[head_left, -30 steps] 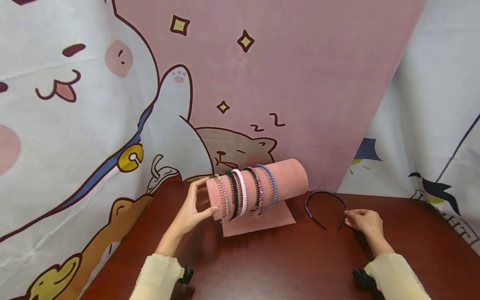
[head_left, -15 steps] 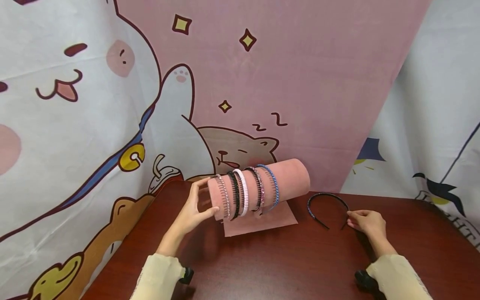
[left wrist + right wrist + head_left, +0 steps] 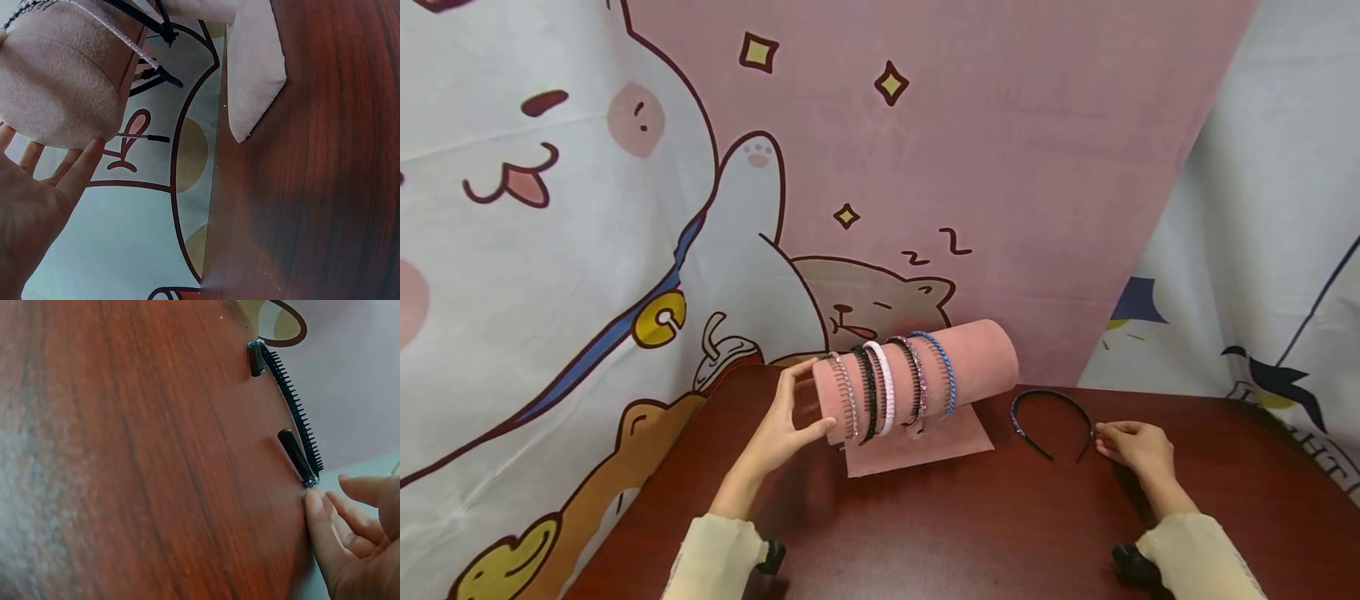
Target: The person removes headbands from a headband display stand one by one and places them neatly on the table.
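Observation:
A pink plush headband stand, a padded roll on a flat base, carries several toothed headbands. They include a white headband and a blue headband. My left hand holds the roll's left end between thumb and fingers; in the left wrist view, its fingertips press the end pad. A loose black headband with blue glitter lies on the table to the right. Just beside its right arm is my right hand. The right wrist view shows parted fingers next to the headband's glittery edge.
The dark red wooden table spreads out in front of the stand. A printed cartoon cloth hangs close behind the table and along its left side.
My right fingertips pinched the black headband's right side earlier; now they have parted from it and shifted slightly right. The left hand and the stand hold their place.

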`<state>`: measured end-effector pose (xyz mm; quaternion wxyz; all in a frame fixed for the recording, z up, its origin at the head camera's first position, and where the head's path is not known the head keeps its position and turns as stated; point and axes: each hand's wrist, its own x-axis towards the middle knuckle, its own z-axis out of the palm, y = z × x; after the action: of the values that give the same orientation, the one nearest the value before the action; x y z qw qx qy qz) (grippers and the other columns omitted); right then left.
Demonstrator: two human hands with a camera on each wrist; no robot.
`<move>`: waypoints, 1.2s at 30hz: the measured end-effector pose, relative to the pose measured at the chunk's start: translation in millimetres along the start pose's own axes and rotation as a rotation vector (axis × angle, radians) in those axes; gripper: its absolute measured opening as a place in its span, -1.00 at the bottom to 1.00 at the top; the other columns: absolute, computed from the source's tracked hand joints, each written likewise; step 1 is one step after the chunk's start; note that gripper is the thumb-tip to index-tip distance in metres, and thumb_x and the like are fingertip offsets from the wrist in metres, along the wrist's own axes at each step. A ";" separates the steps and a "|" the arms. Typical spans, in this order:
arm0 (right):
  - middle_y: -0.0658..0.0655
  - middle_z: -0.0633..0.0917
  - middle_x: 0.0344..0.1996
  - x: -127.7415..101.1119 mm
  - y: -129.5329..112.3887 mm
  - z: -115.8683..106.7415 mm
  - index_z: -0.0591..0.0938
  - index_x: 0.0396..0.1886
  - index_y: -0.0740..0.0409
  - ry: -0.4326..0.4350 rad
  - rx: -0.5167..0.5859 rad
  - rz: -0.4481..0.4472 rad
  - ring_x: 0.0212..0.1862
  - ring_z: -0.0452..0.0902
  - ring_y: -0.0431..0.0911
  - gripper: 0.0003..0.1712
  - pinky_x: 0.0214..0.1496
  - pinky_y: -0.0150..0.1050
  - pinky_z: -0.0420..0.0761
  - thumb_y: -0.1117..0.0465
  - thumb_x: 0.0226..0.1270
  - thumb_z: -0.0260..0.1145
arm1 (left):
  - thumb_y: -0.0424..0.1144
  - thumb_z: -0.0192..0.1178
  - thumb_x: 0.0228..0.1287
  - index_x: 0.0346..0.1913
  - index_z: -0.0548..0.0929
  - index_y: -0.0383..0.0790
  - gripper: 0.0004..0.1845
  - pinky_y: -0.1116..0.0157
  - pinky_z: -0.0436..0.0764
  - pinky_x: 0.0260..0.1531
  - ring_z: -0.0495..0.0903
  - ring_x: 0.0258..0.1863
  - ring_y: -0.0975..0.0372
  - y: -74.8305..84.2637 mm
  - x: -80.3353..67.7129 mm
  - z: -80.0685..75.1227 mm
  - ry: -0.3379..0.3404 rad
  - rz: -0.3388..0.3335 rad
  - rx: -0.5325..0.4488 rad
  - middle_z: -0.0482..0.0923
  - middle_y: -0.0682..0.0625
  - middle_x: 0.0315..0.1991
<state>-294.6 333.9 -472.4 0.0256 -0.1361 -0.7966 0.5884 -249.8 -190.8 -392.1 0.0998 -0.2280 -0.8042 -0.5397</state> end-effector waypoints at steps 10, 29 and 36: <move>-0.17 0.73 -0.51 -7.6 -2.8 -0.7 0.55 0.07 0.59 0.009 0.045 -0.023 -0.44 0.70 -0.34 -0.57 -0.25 -0.35 0.75 0.25 0.45 0.22 | -0.24 0.38 0.18 0.50 0.06 -0.01 -0.09 -0.19 0.48 0.25 0.28 0.40 -0.11 1.7 -1.6 -1.8 0.004 0.014 0.019 0.16 -0.13 0.44; -0.32 0.68 -0.48 -19.9 -28.6 4.8 0.54 0.10 0.55 0.007 0.008 -0.156 -0.37 0.70 -0.39 -0.51 -0.21 -0.34 0.75 0.16 0.45 0.26 | -0.30 0.37 0.20 0.51 0.01 -0.11 -0.07 -0.28 0.34 0.32 0.18 0.46 -0.16 -0.8 8.2 -7.1 -0.042 0.038 -0.033 0.03 -0.13 0.50; -0.32 0.69 -0.45 -31.1 -31.2 11.5 0.53 0.15 0.52 -0.006 -0.014 -0.156 -0.35 0.70 -0.41 -0.45 -0.19 -0.36 0.74 0.10 0.43 0.29 | -0.30 0.37 0.20 0.51 0.01 -0.13 -0.07 -0.25 0.36 0.33 0.16 0.46 -0.16 -2.1 8.1 -5.8 -0.054 0.038 -0.045 0.02 -0.12 0.51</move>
<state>-272.8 307.1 -442.8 0.0679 -0.0718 -0.8091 0.5794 -258.4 -194.7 -388.2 0.0832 -0.2597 -0.7897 -0.5496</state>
